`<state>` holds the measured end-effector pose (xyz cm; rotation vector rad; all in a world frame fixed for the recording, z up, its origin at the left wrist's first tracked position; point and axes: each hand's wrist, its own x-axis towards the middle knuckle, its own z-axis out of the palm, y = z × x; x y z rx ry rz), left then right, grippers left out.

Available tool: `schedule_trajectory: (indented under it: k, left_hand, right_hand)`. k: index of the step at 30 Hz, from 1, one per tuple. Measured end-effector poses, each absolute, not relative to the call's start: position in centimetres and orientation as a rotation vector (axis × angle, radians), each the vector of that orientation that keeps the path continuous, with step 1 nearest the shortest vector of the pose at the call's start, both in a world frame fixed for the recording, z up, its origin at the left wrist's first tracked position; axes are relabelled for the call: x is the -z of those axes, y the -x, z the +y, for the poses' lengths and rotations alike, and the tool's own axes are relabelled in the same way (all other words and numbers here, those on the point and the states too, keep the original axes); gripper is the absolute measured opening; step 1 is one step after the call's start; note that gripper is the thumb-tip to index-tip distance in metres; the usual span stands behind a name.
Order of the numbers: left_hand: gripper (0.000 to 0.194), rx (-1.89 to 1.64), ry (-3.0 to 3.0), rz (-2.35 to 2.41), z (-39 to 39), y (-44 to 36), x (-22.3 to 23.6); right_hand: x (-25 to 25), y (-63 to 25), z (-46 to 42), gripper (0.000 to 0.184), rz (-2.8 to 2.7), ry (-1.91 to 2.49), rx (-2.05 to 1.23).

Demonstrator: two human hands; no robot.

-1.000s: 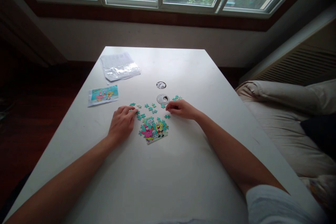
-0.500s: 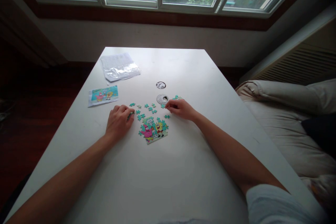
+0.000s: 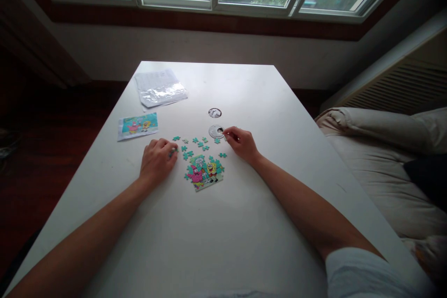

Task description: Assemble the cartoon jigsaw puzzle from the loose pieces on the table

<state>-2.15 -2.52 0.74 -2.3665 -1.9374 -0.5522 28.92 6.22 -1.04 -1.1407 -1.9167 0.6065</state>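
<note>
A partly assembled cartoon jigsaw puzzle (image 3: pixel 204 173) lies on the white table (image 3: pixel 209 237), with a pink figure and a yellow one on it. Several loose teal puzzle pieces (image 3: pixel 200 144) are scattered just beyond it. To the left of these, my left hand (image 3: pixel 158 160) rests on the table with curled fingers closed around a puzzle piece (image 3: pixel 172 152) at the fingertips. My right hand (image 3: pixel 242 143) is over the right end of the loose pieces, thumb and fingers pinched together beside a round grommet cover (image 3: pixel 215 131). Anything in that pinch is too small to make out.
A printed picture sheet (image 3: pixel 138 126) with the same cartoon figures lies on the left. Behind it is a clear plastic sleeve (image 3: pixel 162 88) with papers. A round table hole (image 3: pixel 214 112) is beyond the cover. A beige sofa (image 3: pixel 370 149) stands to the right.
My right hand has shifted slightly away from me and to the right, off a teal piece near the cover. Loose pieces at the far right are now hidden behind it. My left hand barely moved.
</note>
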Motion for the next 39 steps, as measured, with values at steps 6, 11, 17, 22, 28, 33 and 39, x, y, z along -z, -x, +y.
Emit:
schedule_trajectory:
  k: [6, 11, 17, 22, 28, 33, 39]
  left_hand:
    - [0.019, 0.609, 2.364, -1.959, -2.3, 2.6, -0.8]
    - [0.026, 0.674, 2.221, -2.004, -0.6, 6.3, -1.5]
    - [0.041, 0.491, 2.200, -2.062, 0.9, 10.5, -0.2]
    - [0.042, 0.382, 2.219, -2.090, 0.4, 10.4, -0.1]
    - [0.039, 0.185, 2.276, -2.049, -1.8, 7.9, -2.1]
    - [0.036, 0.018, 2.361, -1.898, -4.5, 6.4, -2.7]
    - [0.032, 0.185, 2.399, -1.794, -6.9, 3.9, -4.0]
  right_hand:
    - [1.0, -29.0, 6.2, 0.018, -1.933, 1.125, -0.602]
    - [1.1, -29.0, 6.3, 0.017, -1.946, 1.125, -0.610]
    - [1.1, -28.9, 6.4, 0.017, -1.962, 1.115, -0.590]
    - [1.1, -28.9, 6.4, 0.017, -1.960, 1.119, -0.591]
    - [0.8, -29.0, 6.1, 0.020, -1.852, 1.163, -0.579]
    - [0.8, -29.4, 6.3, 0.020, -1.677, 1.215, -0.600]
    - [1.2, -29.6, 7.0, 0.023, -1.472, 1.225, -0.696]
